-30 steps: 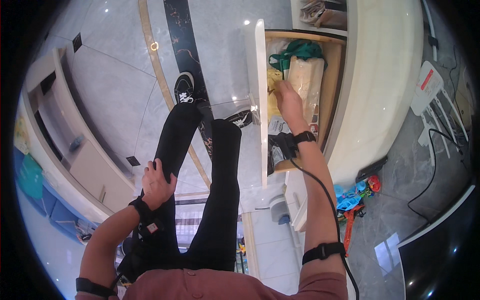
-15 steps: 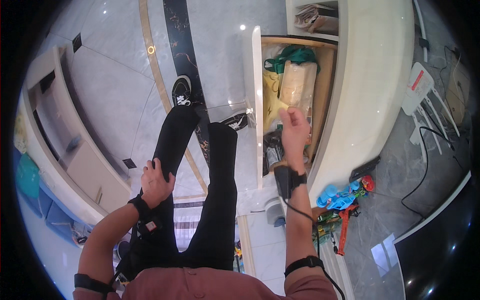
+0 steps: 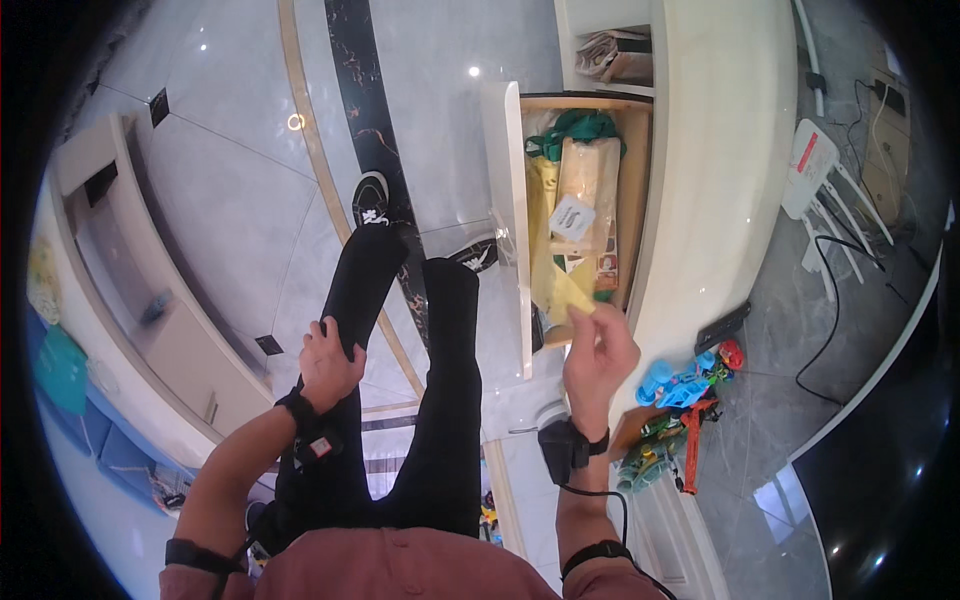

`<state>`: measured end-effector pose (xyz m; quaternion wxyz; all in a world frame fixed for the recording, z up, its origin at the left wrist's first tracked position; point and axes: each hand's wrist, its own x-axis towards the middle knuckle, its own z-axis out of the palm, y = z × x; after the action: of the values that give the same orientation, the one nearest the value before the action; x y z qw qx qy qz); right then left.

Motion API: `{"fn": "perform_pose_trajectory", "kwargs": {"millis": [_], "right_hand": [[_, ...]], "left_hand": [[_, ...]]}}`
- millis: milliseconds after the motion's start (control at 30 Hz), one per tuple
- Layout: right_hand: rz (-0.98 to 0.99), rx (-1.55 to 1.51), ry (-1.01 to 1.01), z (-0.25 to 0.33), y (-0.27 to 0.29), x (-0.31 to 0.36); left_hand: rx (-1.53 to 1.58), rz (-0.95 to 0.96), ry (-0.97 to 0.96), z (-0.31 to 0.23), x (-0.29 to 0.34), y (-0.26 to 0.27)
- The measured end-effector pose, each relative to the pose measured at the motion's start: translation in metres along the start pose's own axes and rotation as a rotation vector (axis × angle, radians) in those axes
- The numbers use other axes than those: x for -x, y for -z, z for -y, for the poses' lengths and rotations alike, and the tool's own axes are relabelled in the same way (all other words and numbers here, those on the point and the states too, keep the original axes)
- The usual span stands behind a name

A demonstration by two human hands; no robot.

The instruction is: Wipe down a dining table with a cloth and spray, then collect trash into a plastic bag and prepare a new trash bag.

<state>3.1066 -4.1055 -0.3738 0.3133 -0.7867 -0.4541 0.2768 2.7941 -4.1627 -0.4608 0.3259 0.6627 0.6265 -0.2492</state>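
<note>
My right hand (image 3: 600,358) is over the near end of an open drawer (image 3: 522,240). Its thumb and fingers pinch the corner of a thin yellow sheet (image 3: 570,294), cloth or plastic, I cannot tell which; the rest trails down into the drawer. Beyond the hand a clear-wrapped beige package (image 3: 590,170) lies in the drawer, with a small white square item (image 3: 572,217) on top. A green cloth-like bundle (image 3: 582,127) fills the far end. My left hand (image 3: 330,366) lies on my left trouser leg (image 3: 362,285), fingers spread, holding nothing.
Right of the drawer runs a curved cream cabinet top (image 3: 700,200). Colourful toys (image 3: 685,390) and a white router (image 3: 812,165) with a black cable lie further right. A cabinet with an open shelf (image 3: 125,260) stands at left. My shoes (image 3: 371,198) are on the tiled floor.
My right hand has drawn toward me, pulling the yellow sheet's corner along the drawer. The white square item now shows on the package. My left hand stays on the leg.
</note>
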Motion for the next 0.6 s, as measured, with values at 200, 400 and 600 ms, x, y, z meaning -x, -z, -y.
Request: {"fn": "perform_pose_trajectory", "kwargs": {"millis": [200, 400, 600], "right_hand": [[-0.061, 0.099, -0.140, 0.030, 0.028, 0.006], [0.322, 0.188, 0.194, 0.046, 0.028, 0.038], [0.513, 0.127, 0.231, 0.066, -0.005, 0.084]], "left_hand": [[0.011, -0.001, 0.030, 0.013, -0.004, -0.004], [0.600, 0.284, -0.078, -0.052, -0.010, 0.030], [1.055, 0.623, 0.093, -0.137, -0.042, 0.089]]}}
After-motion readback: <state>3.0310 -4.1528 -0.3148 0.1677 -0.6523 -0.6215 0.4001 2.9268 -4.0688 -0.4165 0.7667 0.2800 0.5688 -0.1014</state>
